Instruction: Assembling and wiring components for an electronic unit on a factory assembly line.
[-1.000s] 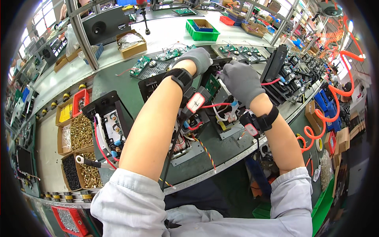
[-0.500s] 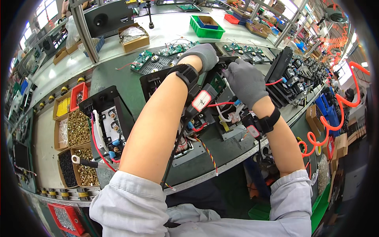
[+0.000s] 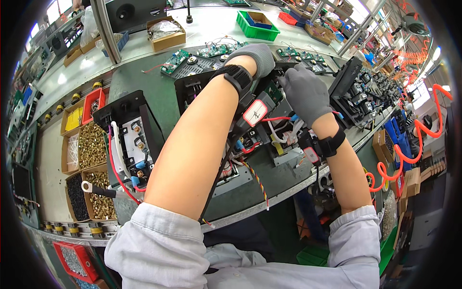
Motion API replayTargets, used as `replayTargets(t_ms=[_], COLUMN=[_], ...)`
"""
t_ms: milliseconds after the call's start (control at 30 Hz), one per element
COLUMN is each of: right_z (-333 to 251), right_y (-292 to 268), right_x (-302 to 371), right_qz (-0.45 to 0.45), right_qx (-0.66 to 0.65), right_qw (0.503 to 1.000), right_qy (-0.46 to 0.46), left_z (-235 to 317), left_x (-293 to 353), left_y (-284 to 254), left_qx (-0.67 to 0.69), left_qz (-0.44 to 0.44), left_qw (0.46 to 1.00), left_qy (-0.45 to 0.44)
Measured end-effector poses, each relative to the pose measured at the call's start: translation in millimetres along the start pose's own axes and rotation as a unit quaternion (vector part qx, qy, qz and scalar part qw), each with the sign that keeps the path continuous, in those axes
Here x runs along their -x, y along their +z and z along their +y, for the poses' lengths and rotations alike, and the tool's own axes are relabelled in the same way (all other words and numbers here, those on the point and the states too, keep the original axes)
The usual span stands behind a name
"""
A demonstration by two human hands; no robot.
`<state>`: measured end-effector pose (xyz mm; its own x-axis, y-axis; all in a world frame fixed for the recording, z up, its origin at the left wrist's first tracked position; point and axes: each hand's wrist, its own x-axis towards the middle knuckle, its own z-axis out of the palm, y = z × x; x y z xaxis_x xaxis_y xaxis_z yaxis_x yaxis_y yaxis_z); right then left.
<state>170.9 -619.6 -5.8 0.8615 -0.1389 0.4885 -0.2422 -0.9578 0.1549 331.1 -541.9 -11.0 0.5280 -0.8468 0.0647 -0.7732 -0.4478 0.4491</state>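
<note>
Both my hands wear grey gloves and work at the far side of an opened black electronics housing with a green circuit board [image 3: 273, 92] inside. My left hand [image 3: 263, 59] reaches over the housing's back edge; its fingers are hidden behind the wrist. My right hand [image 3: 305, 92] is closed, its fingers curled at the housing's upper right part; what they grip is covered. Below it run a red cable [image 3: 278, 118] and white cables. Under my left forearm sits a second black housing [image 3: 185, 91], partly hidden. Another open housing [image 3: 126, 108] with red and white cables stands at left.
Boxes of brass fasteners [image 3: 92, 144] lie at far left beside a red bin [image 3: 93, 103]. Green circuit boards [image 3: 175, 61] on black plates are behind my hands, a green crate [image 3: 257, 26] farther back. More black units [image 3: 363, 91] line the right; a coiled red hose [image 3: 402, 156] hangs there.
The view has shifted slightly, so the bench sits higher in the picture. My left hand has moved a little to the right; my right hand stays at the same housing.
</note>
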Motion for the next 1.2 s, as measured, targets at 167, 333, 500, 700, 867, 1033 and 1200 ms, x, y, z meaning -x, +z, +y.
replayTargets(t_ms=[167, 333, 500, 700, 867, 1033, 1200], right_z=[3.2, 1.6, 3.5, 0.8, -7.1, -12.9, -15.3], right_y=[-4.3, -2.8, 0.8, -2.5, -6.0, -1.9, -17.9], right_x=[4.5, 6.3, 4.9, 4.1, -4.9, -12.0, -12.9], right_qz=[-0.010, 0.013, 0.020, 0.005, -0.074, -0.118, -0.151], right_qx=[-0.004, 0.003, 0.018, 0.019, 0.061, 0.074, 0.081], right_qw=[0.999, 1.000, 0.998, 0.998, 0.994, 0.990, 0.985], right_qy=[-0.034, -0.028, -0.048, -0.055, -0.048, -0.028, -0.013], left_z=[0.3, 0.8, 2.4, 7.5, 7.0, -0.7, 14.6], left_x=[0.3, 0.7, 4.5, 10.7, 8.1, 2.9, 24.2], left_y=[-0.3, -0.9, -2.8, -8.4, -4.2, -2.5, -12.2], left_qx=[0.030, 0.043, 0.038, 0.013, -0.016, -0.141, -0.090], left_qz=[-0.003, -0.001, 0.006, 0.006, 0.014, -0.010, 0.020], left_qw=[0.999, 0.998, 0.999, 1.000, 1.000, 0.989, 0.995], left_qy=[-0.037, -0.041, -0.031, -0.014, -0.010, 0.052, 0.036])
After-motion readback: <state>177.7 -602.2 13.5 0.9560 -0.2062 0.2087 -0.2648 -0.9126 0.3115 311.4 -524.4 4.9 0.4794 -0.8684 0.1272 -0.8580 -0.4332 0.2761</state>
